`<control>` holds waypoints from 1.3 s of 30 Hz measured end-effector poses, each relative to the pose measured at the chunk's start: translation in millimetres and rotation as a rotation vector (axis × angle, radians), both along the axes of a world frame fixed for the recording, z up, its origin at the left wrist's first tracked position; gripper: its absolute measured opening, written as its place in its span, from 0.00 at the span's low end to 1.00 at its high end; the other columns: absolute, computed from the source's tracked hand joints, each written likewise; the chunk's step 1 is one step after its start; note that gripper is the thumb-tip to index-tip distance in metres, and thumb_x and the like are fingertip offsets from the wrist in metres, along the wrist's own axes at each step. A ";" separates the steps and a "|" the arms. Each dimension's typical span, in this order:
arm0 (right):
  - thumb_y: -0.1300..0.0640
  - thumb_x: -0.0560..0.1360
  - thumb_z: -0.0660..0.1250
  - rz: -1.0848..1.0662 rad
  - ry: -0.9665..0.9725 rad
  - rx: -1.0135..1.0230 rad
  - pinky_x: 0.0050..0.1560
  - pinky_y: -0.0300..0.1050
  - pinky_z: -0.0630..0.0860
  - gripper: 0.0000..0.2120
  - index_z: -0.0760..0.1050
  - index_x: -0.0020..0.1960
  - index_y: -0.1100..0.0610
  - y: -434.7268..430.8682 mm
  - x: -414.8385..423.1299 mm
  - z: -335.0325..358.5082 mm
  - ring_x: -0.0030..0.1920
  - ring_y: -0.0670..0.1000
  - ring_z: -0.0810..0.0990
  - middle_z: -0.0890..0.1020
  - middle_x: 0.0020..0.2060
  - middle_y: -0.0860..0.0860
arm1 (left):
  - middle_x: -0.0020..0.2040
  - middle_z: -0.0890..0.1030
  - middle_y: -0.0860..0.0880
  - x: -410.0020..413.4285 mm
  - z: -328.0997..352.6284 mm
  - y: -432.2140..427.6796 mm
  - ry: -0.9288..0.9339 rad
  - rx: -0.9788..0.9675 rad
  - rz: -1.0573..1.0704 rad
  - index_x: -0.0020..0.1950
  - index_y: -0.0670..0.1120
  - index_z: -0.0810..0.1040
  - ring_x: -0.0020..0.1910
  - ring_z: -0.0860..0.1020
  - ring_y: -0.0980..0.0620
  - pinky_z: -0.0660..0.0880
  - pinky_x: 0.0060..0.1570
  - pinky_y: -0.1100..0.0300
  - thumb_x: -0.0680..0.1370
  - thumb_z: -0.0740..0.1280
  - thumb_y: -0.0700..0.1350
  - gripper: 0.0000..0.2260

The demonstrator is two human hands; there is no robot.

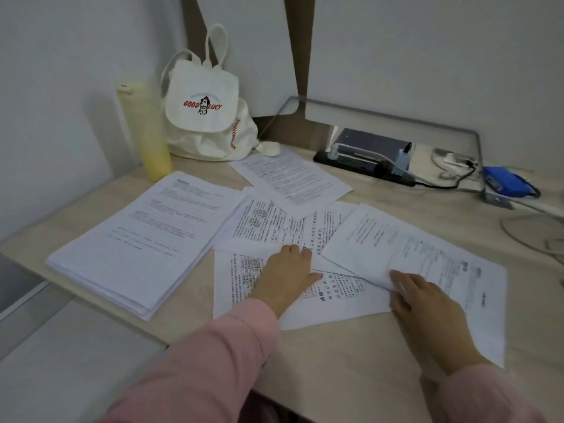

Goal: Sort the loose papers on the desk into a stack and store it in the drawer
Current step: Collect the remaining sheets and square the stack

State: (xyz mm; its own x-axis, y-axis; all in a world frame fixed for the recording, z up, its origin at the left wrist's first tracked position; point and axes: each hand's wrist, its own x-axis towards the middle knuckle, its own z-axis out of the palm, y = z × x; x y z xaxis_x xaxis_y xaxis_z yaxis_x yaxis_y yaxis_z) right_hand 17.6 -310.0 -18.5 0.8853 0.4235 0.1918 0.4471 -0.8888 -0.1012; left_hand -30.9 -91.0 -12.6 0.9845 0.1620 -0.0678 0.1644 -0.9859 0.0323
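Neat stack of papers [131,239] sits at the left edge of the tabletop [335,361], squared up, angled toward the near-left corner. Loose papers [323,303] are spread over the middle, overlapping each other at odd angles; one printed sheet [290,175] lies farther back, its near end overlapping the pile, and a large sheet [442,254] runs toward the right edge over the others. Left hand [287,270], pink sleeve, lies palm down on the middle sheets, fingers relaxed and pressing the paper, thumb out to the right, grasping nothing. Right hand [424,303], also pink sleeve, rests on the near-left corner of the large sheet with fingertips at its edge; motion blur there, cannot tell whether it pinches the sheet or only touches it. The two hands are near each other, not touching. White canvas backpack [204,108] with red "GOOD LUCK" print stands in the far-left corner against the wall, yellow bottle [146,129] upright just beside it on the left. Black power strip [363,166] with plugs lies along the far edge, and a blue object [506,184] sits at the far-right edge with cables around it.
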 end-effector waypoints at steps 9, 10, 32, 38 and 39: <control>0.63 0.76 0.60 -0.133 0.039 0.330 0.40 0.41 0.66 0.12 0.80 0.54 0.57 -19.5 7.6 -5.4 0.44 0.59 0.82 0.84 0.47 0.56 | 0.55 0.77 0.42 13.7 -0.4 -3.7 0.004 0.270 -0.230 0.64 0.38 0.67 0.50 0.78 0.46 0.67 0.39 0.58 0.77 0.59 0.32 0.15; 0.64 0.76 0.60 -0.135 0.057 0.358 0.40 0.41 0.67 0.12 0.80 0.54 0.58 -21.2 7.7 -4.1 0.45 0.60 0.81 0.84 0.47 0.57 | 0.54 0.77 0.43 14.5 -1.2 -3.8 -0.005 0.271 -0.219 0.63 0.39 0.68 0.48 0.78 0.47 0.67 0.39 0.59 0.78 0.59 0.33 0.14; 0.61 0.77 0.61 0.195 0.290 0.336 0.35 0.29 0.66 0.10 0.76 0.47 0.46 -1.4 -18.8 8.9 0.40 0.46 0.77 0.77 0.36 0.40 | 0.37 0.75 0.57 -83.4 -26.4 -15.1 -0.484 -0.174 -0.095 0.38 0.53 0.78 0.40 0.66 0.59 0.65 0.29 0.72 0.70 0.57 0.49 0.10; 0.66 0.70 0.65 0.050 -0.155 0.611 0.62 0.54 0.64 0.06 0.80 0.42 0.59 -18.3 -7.3 14.9 0.61 0.55 0.66 0.77 0.57 0.59 | 0.37 0.75 0.56 -104.7 -35.9 -4.5 -0.486 -0.279 0.012 0.41 0.53 0.75 0.40 0.68 0.60 0.64 0.34 0.73 0.71 0.58 0.49 0.07; 0.65 0.70 0.65 0.001 -0.167 0.608 0.65 0.56 0.61 0.06 0.80 0.42 0.58 -21.2 -4.0 14.4 0.64 0.57 0.64 0.74 0.61 0.60 | 0.41 0.76 0.55 -107.1 -40.1 -0.9 -0.499 -0.303 0.035 0.44 0.52 0.76 0.43 0.69 0.60 0.69 0.39 0.69 0.72 0.58 0.49 0.09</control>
State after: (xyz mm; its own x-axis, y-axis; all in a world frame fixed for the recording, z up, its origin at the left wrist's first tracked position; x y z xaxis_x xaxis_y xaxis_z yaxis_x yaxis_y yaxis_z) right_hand 13.5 -331.2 -4.1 0.8223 0.1963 0.5340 0.5015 -0.6935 -0.5173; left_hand -138.0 -91.9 -52.7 0.9036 0.2409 0.3542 0.0897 -0.9149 0.3935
